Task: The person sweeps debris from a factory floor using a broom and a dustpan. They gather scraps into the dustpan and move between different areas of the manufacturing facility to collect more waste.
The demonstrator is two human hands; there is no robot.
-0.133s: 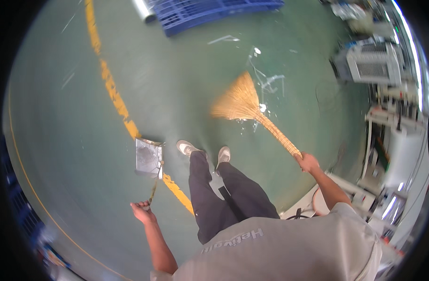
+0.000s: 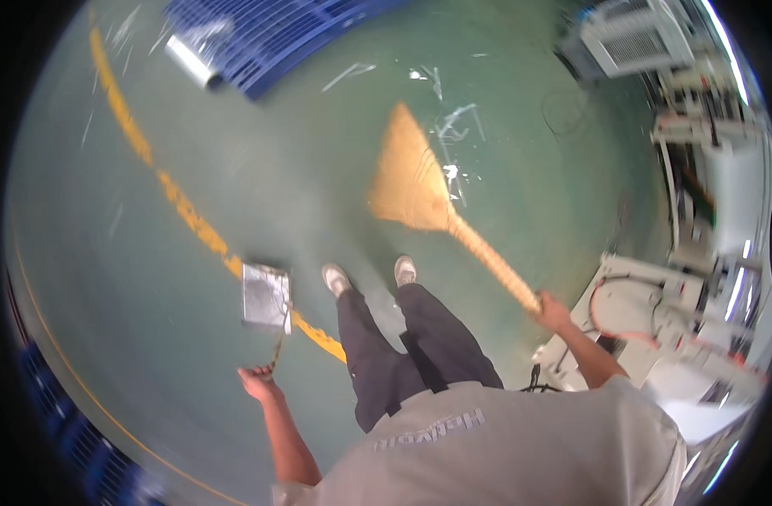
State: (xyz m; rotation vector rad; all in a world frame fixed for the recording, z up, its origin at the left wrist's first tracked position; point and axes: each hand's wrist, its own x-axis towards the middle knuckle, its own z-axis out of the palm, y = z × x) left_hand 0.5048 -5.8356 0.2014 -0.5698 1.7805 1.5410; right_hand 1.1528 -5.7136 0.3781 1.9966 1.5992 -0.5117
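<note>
My right hand [image 2: 552, 311] is closed round the end of a straw broom [image 2: 413, 173], which reaches forward and left with its fan-shaped bristles ahead of my feet. White scraps and strips of clear film [image 2: 456, 126] lie on the green floor just right of and beyond the bristles. In my left hand [image 2: 258, 381] is the thin handle of a metal dustpan [image 2: 265, 295], its fingers curled round it. The pan hangs left of my shoes, over or on the yellow line; whether it touches the floor I cannot tell.
A blue plastic pallet [image 2: 272, 38] lies ahead, with a white roll [image 2: 192, 63] at its left end. A grey-white box-shaped machine [image 2: 630, 38] stands at the far right, and white equipment [image 2: 630, 312] is close on my right. A worn yellow line [image 2: 188, 207] crosses the floor.
The view has turned and shifted, so the pallet and roll show more fully. The broom's bristles have swung a little and look broader. Both hands keep their holds.
</note>
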